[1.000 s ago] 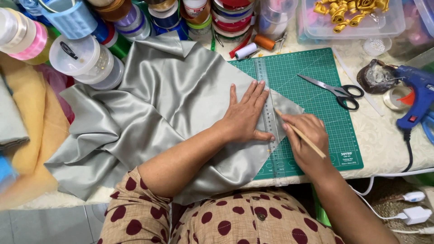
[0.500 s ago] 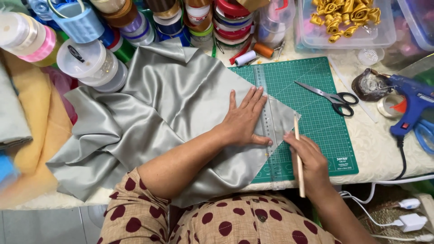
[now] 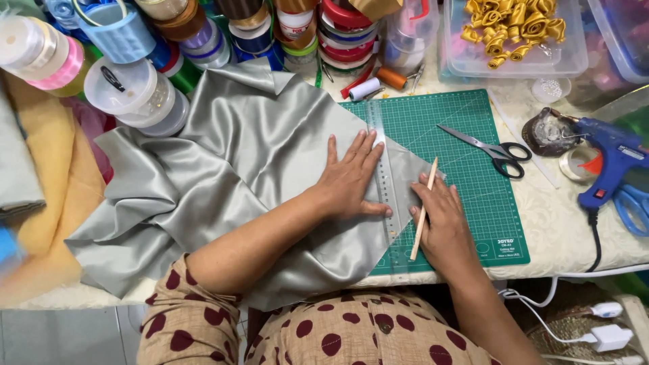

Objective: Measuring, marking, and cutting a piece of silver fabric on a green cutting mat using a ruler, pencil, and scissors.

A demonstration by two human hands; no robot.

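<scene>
Two bare hands at work, head view only. Left hand lies flat, fingers spread open, palm down on grey satin fabric, fingertips resting on a clear ruler and pinning it to the cloth. Ruler runs roughly top to bottom along the fabric's right edge, over a green cutting mat. Right hand just right of the ruler, fingers curled closed around a thin wooden stick; the stick lies nearly parallel to the ruler, upper tip on the mat near the fabric corner, lower end near the mat's bottom edge. Fabric is draped, wrinkled, across the table's left half, its right part over the mat, lower part hanging toward the person's lap. Scissors with black handles lie open on the mat, well apart from the right hand. Blue glue gun on the white tablecloth at right, cord trailing down. Ribbon spools stacked along the back edge. Clear box of gold ribbon roses at top right. Orange cloth at far left.
</scene>
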